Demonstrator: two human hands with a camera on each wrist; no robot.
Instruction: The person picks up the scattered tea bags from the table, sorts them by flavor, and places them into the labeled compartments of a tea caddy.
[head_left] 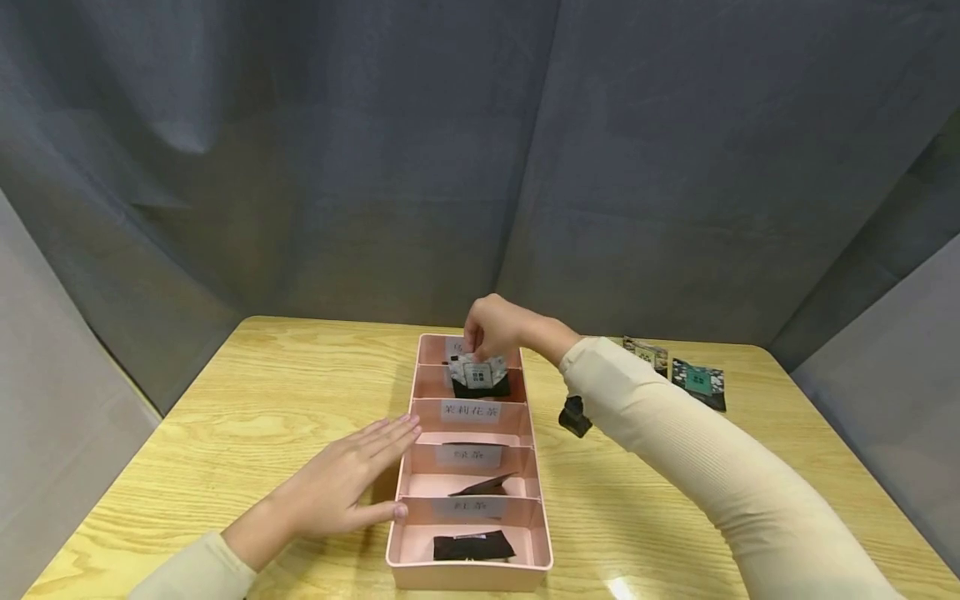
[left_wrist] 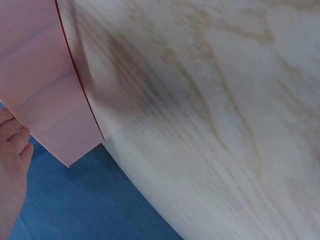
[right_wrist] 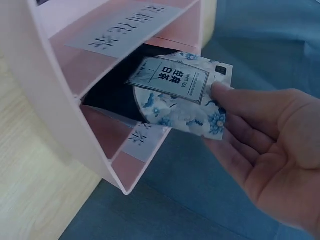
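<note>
1. Sachet (head_left: 480, 377) has the left hand (head_left: 348, 477) to its left, fingers straight, thumb apart, touching the left rim of the box (head_left: 468, 577), gripping nothing.
2. The sachet is partly inside the box's second compartment from the far end.
3. Right hand (head_left: 497, 325), thumb and fingers closed together, pinches the sachet's upper edge.
4. Two packets (head_left: 698, 380) lie on the table (head_left: 300, 367), farther right.

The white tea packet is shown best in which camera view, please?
The right wrist view: the white tea packet appears large, its label facing the camera, the right hand pinching its edge. The head view shows it smaller, at the pink box; the left wrist view, not at all.
</note>
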